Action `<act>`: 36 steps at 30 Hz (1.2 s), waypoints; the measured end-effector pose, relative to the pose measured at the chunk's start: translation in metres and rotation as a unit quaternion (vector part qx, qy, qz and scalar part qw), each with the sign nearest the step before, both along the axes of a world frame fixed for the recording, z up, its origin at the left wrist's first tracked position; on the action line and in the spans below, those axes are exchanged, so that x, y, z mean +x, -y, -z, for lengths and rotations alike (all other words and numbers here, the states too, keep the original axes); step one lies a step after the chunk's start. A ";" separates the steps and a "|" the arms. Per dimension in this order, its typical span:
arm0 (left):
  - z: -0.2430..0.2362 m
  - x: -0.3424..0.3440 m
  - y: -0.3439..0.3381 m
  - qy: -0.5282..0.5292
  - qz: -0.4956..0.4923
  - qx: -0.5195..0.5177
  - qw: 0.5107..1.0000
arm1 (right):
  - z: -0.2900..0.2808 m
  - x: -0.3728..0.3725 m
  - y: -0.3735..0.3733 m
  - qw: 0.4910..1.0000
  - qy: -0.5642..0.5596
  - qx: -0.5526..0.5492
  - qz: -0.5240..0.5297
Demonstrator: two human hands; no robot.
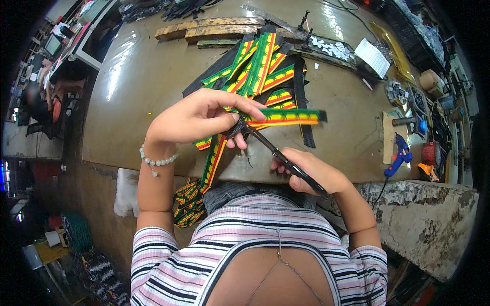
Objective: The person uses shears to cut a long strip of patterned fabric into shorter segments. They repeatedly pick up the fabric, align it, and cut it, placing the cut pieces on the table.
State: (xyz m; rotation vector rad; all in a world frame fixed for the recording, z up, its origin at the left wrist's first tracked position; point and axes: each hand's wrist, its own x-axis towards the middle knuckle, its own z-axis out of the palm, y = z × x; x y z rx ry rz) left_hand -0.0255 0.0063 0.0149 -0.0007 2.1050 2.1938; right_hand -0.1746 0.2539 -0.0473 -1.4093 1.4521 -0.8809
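My left hand is closed, pinching the dark end of a black-backed webbing strap between thumb and fingers. The strap, printed in green, yellow and red with dark leaf shapes, stretches to the right of the fingers. My right hand is wrapped round a pair of black-handled scissors. Their tips touch or nearly touch the webbing at my left fingertips; whether the blades are parted is hard to see. Just beyond both hands lies a heap of similar printed straps. One strap hangs over the table's front edge.
More printed straps bunch below the table edge. Wooden bars lie behind the heap. White scraps and a paper sheet sit far right. A blue glue gun rests at right. Another person is at far left.
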 end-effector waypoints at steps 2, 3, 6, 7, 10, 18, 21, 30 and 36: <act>0.003 0.002 0.004 0.051 0.018 -0.022 0.998 | 0.002 0.000 -0.001 1.000 0.005 -0.003 -0.008; 0.005 0.002 0.006 0.065 0.016 -0.027 0.997 | 0.003 0.000 -0.002 1.000 0.005 -0.004 -0.011; 0.008 0.002 0.010 0.048 0.006 0.005 0.999 | 0.004 0.002 -0.007 0.997 0.058 0.047 0.009; 0.007 0.001 0.009 0.029 -0.013 0.031 0.999 | 0.004 0.003 -0.009 0.996 0.062 0.062 0.014; 0.002 0.000 0.005 0.012 -0.017 0.038 0.999 | 0.001 0.005 -0.014 0.995 0.069 0.075 0.015; -0.006 -0.010 -0.011 0.033 0.038 0.069 0.996 | -0.019 -0.004 -0.009 0.999 0.016 0.052 -0.003; -0.003 -0.012 -0.008 0.047 0.086 0.054 0.994 | -0.025 -0.005 -0.005 0.999 0.018 0.046 -0.007; 0.006 -0.010 -0.003 0.047 0.131 0.059 0.989 | -0.036 -0.005 -0.012 0.999 -0.027 0.032 -0.015; 0.006 -0.015 -0.005 0.049 0.126 0.057 0.989 | -0.041 -0.001 -0.014 0.994 -0.066 0.054 0.065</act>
